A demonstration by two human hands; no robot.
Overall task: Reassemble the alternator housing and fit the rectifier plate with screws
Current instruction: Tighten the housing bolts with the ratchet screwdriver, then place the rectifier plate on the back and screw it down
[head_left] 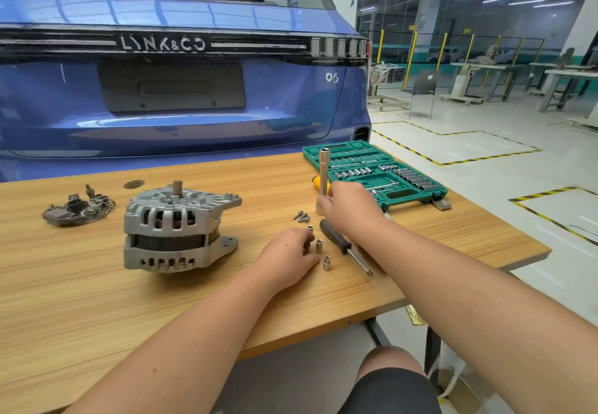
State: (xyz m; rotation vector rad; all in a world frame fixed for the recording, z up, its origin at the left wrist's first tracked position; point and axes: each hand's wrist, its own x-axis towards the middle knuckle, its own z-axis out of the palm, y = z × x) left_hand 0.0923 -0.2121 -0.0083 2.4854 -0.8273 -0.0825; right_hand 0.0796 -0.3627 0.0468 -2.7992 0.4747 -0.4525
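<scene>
Setting: workshop, wooden table behind blue car.
Alternator housing: upright, table centre-left.
Rectifier plate: far left, apart from housing.
Screws: loose, near right hand.
Left hand: fingers curled at small sockets; grip unclear.
Right hand: grips upright socket wrench.
Screwdriver: lying between the hands.
Toolbox: green, open.

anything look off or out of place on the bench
Nothing looks damaged or spilled. The rectifier plate lies apart, left of the alternator; small sockets and screws sit loose outside the socket case.
</scene>
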